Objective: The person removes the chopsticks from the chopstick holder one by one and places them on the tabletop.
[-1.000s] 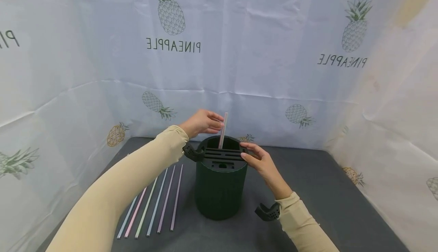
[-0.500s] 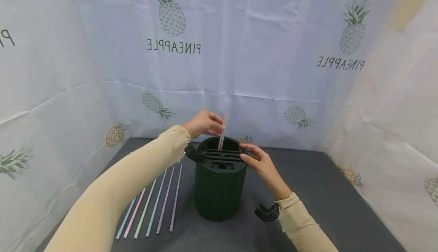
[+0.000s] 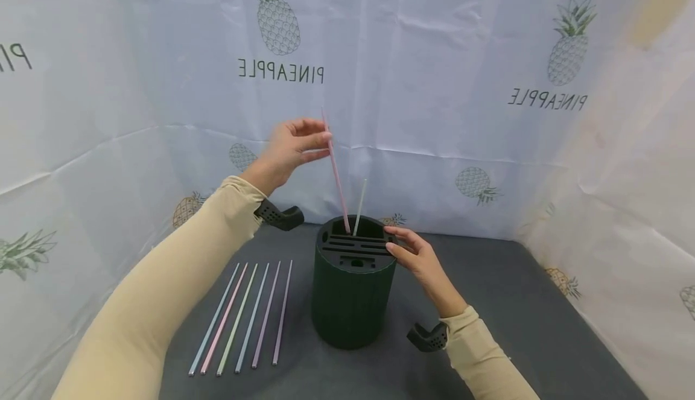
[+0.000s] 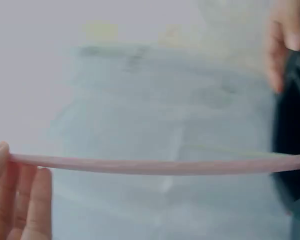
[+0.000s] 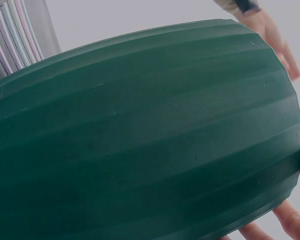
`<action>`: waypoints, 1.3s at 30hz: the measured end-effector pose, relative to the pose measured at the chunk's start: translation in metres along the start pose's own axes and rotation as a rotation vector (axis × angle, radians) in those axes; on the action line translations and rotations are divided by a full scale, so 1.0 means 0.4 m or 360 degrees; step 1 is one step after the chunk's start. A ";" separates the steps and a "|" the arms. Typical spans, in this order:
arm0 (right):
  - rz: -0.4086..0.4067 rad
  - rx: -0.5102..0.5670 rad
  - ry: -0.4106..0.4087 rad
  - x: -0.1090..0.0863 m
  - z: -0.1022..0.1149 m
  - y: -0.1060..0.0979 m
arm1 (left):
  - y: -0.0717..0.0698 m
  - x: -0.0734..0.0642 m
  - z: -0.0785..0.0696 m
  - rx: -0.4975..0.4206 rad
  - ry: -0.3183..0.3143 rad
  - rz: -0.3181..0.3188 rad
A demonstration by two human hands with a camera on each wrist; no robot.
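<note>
My left hand (image 3: 290, 146) pinches a thin pink straw (image 3: 338, 177) near its upper end, up and left of a round dark green utensil holder (image 3: 352, 303). The straw slants down, its lower end at the holder's back opening. Beside it, a pale straw (image 3: 360, 207) stands tilted in that same opening. In the left wrist view the pink straw (image 4: 140, 166) stretches from the fingertips to the dark holder top. My right hand (image 3: 420, 261) grips the holder's rim from the right, thumb and fingertips at the slotted black top (image 3: 355, 246). The right wrist view is mostly filled by the ribbed green wall (image 5: 155, 120).
Several pastel straws lie side by side on the dark table left of the holder, among them a green straw (image 3: 237, 321) and a purple straw (image 3: 282, 315). A white pineapple-print cloth (image 3: 407, 116) hangs behind and at both sides.
My left hand has moved up and left, raising the pink straw from low in the holder. The pale straw stays standing. My right hand keeps its place at the rim.
</note>
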State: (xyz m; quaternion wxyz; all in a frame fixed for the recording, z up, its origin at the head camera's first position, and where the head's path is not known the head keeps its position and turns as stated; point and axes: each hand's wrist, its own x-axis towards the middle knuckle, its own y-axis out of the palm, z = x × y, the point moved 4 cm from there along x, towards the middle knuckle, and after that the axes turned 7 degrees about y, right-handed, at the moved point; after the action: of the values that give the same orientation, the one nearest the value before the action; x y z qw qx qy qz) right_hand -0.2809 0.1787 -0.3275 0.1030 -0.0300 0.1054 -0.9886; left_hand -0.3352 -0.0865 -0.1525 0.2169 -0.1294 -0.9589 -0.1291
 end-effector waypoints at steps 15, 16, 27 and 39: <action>-0.0017 -0.0015 0.0010 -0.005 0.002 -0.003 | -0.358 -0.143 -0.048 0.0029 0.0065 -0.0470; -0.0020 -0.0018 0.0007 -0.006 0.002 -0.003 | -0.385 -0.158 -0.029 0.0069 0.0029 -0.0474; -0.0015 -0.0017 0.0004 -0.006 0.006 0.003 | -0.601 -0.336 0.205 0.0762 -0.0471 -0.0405; -0.0007 -0.0013 0.0032 -0.001 0.002 0.002 | -0.631 -0.414 0.371 0.0865 -0.0741 -0.0372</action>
State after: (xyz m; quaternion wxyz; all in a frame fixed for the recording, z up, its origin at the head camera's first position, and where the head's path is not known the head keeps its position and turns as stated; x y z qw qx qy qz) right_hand -0.2804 0.1779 -0.3268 0.0996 -0.0208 0.1104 -0.9887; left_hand -0.3245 -0.3087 -0.4049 0.0034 0.0174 -0.9901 0.1389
